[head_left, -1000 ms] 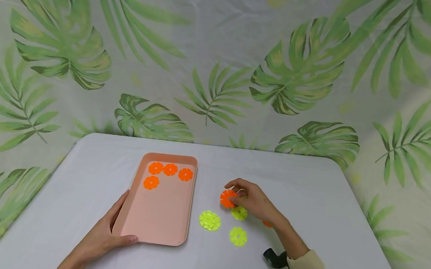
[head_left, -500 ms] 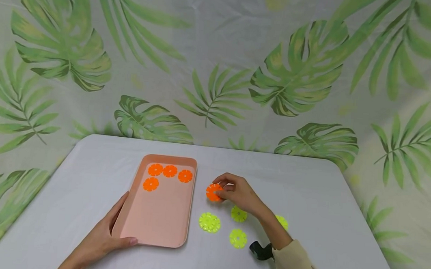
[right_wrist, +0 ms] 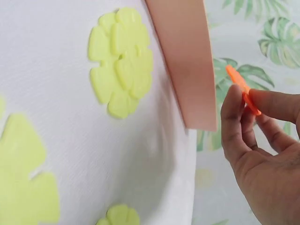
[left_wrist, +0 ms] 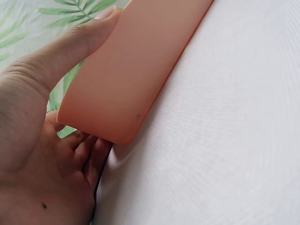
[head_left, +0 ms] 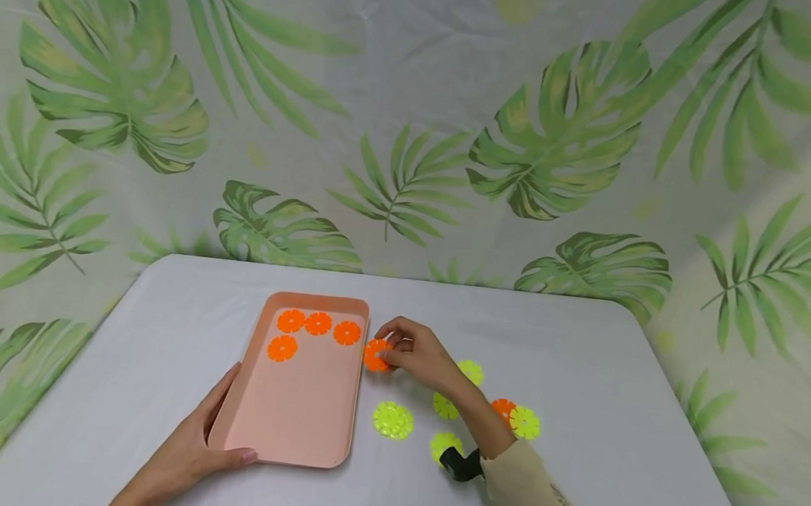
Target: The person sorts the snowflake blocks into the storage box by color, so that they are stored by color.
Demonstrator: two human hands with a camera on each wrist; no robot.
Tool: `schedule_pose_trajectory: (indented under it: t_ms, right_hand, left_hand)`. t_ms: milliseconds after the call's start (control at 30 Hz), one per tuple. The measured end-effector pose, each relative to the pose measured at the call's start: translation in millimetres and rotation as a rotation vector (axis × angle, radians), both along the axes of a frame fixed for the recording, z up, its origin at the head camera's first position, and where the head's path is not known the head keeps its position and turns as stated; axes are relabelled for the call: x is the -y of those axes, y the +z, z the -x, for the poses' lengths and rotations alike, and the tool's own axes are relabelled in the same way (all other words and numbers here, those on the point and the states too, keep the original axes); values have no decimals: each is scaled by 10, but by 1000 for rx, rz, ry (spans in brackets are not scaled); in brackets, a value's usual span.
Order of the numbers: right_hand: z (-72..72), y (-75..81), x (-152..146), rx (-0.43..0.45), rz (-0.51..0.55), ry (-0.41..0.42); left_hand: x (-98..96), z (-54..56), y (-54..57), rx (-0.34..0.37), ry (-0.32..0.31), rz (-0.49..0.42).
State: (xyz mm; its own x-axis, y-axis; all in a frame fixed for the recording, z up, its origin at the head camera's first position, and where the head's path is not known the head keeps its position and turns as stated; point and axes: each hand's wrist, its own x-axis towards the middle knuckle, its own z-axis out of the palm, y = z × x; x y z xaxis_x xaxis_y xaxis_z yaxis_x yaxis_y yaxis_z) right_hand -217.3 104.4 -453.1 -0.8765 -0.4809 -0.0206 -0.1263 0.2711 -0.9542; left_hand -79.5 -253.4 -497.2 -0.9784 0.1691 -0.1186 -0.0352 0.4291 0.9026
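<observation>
In the head view, my right hand [head_left: 422,355] pinches an orange notched plastic disc [head_left: 374,356] between thumb and fingers, at the right rim of a pink tray [head_left: 294,408]. The right wrist view shows this held disc [right_wrist: 237,78] nearly edge-on, off the table. My left hand [head_left: 192,444] holds the tray's near-left corner, thumb along the front wall and fingers along the left side; the left wrist view shows the thumb [left_wrist: 70,51] against the tray wall [left_wrist: 126,70]. Several orange discs [head_left: 282,348] lie flat at the tray's far end.
Yellow-green notched discs [head_left: 445,446] lie on the white table right of the tray, some of them overlapping in a pile [head_left: 393,420]. Another orange disc [head_left: 503,411] lies partly under a yellow-green one [head_left: 525,423]. A black device [head_left: 459,464] sits at the right wrist.
My right hand has carried the orange disc leftward from above the yellow-green discs to the tray's right rim. The left hand and tray have stayed in place.
</observation>
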Motion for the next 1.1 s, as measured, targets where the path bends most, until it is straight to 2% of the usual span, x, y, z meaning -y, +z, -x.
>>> schedule_pose_trajectory:
  t_ms: [333, 700, 1100]
  right_hand:
    - [55, 70, 258, -58, -54, 23]
    - [158, 33, 451, -88, -68, 31]
    - [218, 17, 611, -75, -94, 37]
  left_hand:
    - [-5, 9, -3, -14, -5, 1]
    - [4, 25, -11, -32, -13, -7]
    - [10, 16, -18, -23, -6, -7]
